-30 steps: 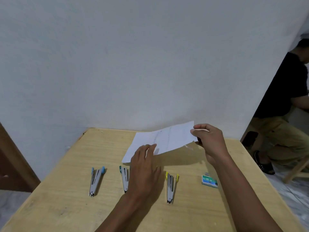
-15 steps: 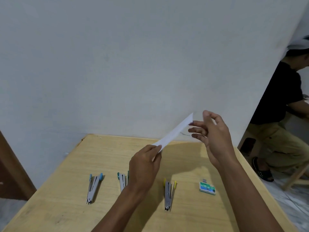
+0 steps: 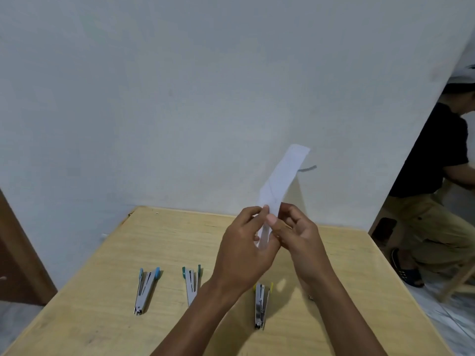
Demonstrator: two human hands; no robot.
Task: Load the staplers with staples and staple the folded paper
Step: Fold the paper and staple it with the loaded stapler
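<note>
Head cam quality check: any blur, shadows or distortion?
Head view: paper soft-edged and casts a shadow on the wall; both hands, left and right, shade the table; wide-angle bends the wall corner at right; staplers sharp.

Matt wood table (image 3: 164, 242), shiny metal staplers (image 3: 145, 291)

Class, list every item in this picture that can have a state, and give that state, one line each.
paper: folded into a narrow strip, held up off the table
left hand: pinching the strip's lower end
right hand: pinching the same end
blue stapler: lying splayed open
green stapler: lying open, partly hidden
yellow stapler: lying open
</note>
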